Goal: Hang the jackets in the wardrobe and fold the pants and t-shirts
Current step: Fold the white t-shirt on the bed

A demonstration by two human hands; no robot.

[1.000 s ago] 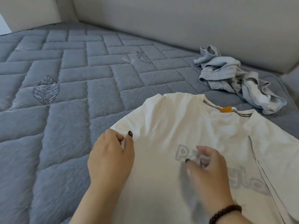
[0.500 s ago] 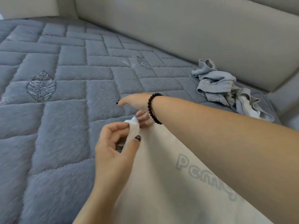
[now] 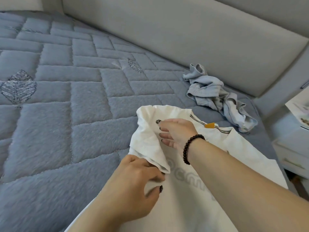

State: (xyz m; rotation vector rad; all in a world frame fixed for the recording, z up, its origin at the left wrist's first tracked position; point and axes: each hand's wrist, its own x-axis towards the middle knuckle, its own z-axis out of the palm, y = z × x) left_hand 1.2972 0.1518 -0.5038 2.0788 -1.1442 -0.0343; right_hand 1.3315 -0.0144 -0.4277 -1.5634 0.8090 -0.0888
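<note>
left hand [image 3: 133, 185]: nearest the camera, grip pinches the bunched sleeve end of the shirt [image 3: 192, 190] between thumb and fingers.
right hand [image 3: 175, 133]: reaches across over the shirt, fingers loosely spread and resting on the gathered sleeve cloth further up; grip looks released, not clamped. Bead bracelet [image 3: 190, 148] on the wrist.
shirt: white, lies on the bed [image 3: 66, 114], collar [image 3: 210, 125] at the far end, hem toward the person; long axis runs near-to-far, tilted right.
key relation: the sleeve is lifted and turned in over the body. It lies left of the shirt's centre line, so the left hand is the nearer one to lay it flat.
hidden: hem and lower body cut off by the frame edge; right sleeve partly under the right forearm; chest print half covered.
far: crumpled grey garment [image 3: 217, 96] near the headboard [image 3: 184, 39], well apart from the shirt; type unclear.
</note>
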